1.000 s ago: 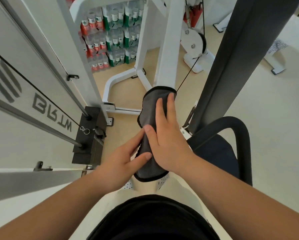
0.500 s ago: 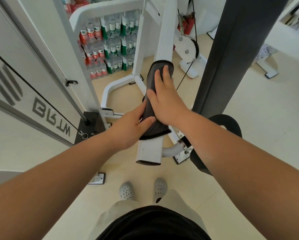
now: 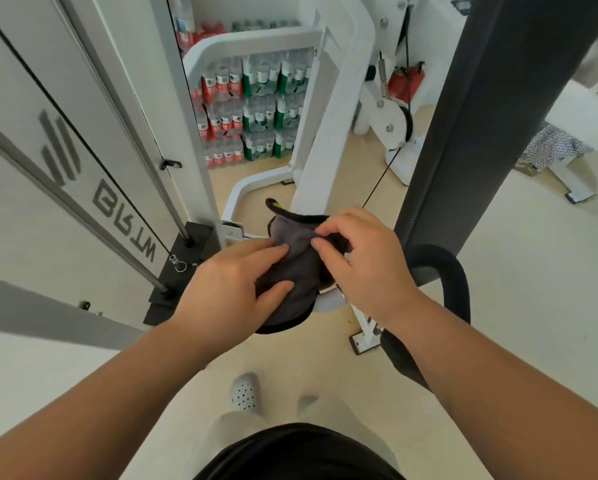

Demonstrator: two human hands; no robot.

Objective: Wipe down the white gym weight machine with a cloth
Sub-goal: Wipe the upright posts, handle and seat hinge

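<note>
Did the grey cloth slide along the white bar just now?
Yes. The cloth has come down the white bar to its near end, which was bare before.

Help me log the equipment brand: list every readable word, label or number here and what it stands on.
"BRTM", stylised, last letter uncertain, beneath a striped logo: machine's side panel.
Labels on the stacked bottles: red and green, too small to read.
On the cloth, a yellow tag: no legible text.

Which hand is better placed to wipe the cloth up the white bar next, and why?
Probably left: the left hand holds the cloth's middle, fingers laid across it. The right hand only pinches a fold at its top edge, below the bar.
</note>
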